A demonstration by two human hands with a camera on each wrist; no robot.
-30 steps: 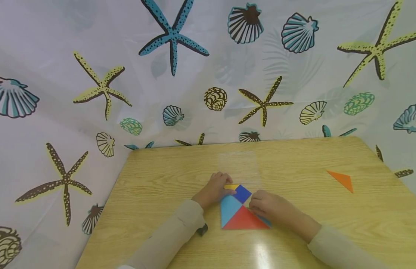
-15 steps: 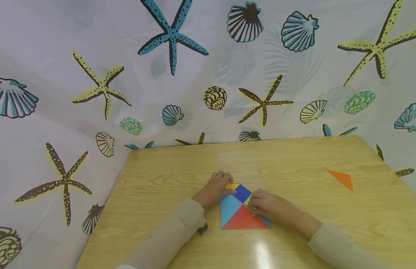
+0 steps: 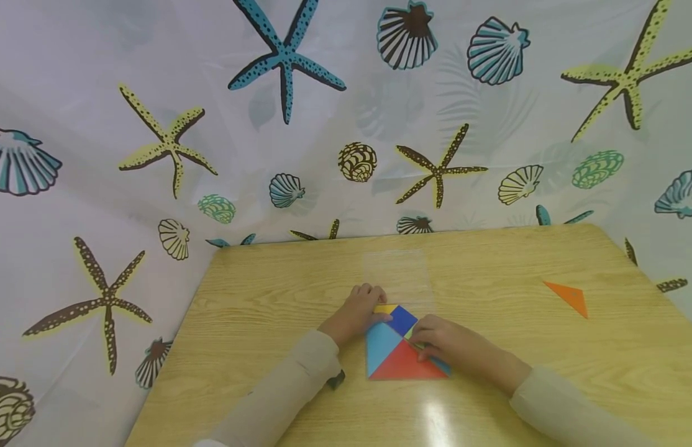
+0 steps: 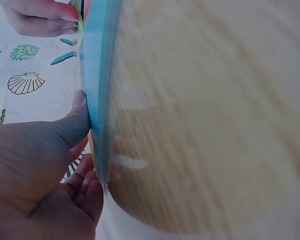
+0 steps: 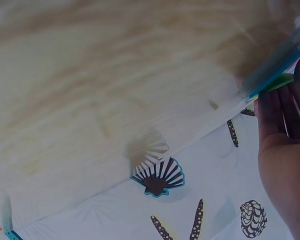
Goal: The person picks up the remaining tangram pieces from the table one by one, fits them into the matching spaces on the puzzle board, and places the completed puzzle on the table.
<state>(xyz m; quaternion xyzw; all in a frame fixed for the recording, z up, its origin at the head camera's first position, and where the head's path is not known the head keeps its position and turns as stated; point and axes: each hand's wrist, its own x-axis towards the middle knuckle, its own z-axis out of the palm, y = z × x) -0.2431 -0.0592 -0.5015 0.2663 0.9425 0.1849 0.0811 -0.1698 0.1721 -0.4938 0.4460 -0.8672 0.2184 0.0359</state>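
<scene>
A square tangram of flat coloured pieces lies before me in the head view. It shows a large light blue triangle [image 3: 379, 346], a large red triangle [image 3: 407, 365], a dark blue square [image 3: 403, 320] and a yellow piece [image 3: 386, 308] partly under my left hand [image 3: 358, 315]. That hand grips the tangram's left far corner, thumb on top and fingers curled at the edge. My right hand [image 3: 455, 346] pinches a green piece [image 5: 276, 84] at the right side, tilted up from its neighbours in the right wrist view. A blue piece [image 3: 440, 366] is half hidden beneath this hand.
An orange triangle [image 3: 572, 300] lies apart on the wooden table [image 3: 268, 279], to the right. Behind the tangram is a clear, see-through sheet [image 3: 399, 270]. A white cloth [image 3: 323, 124] printed with shells and starfish hangs behind the table. A small dark object [image 3: 336, 380] shows by the left sleeve.
The right hand has shifted slightly left over the tangram, and its thumb has moved apart from the fingers towards the red triangle. The left hand stays in place.
</scene>
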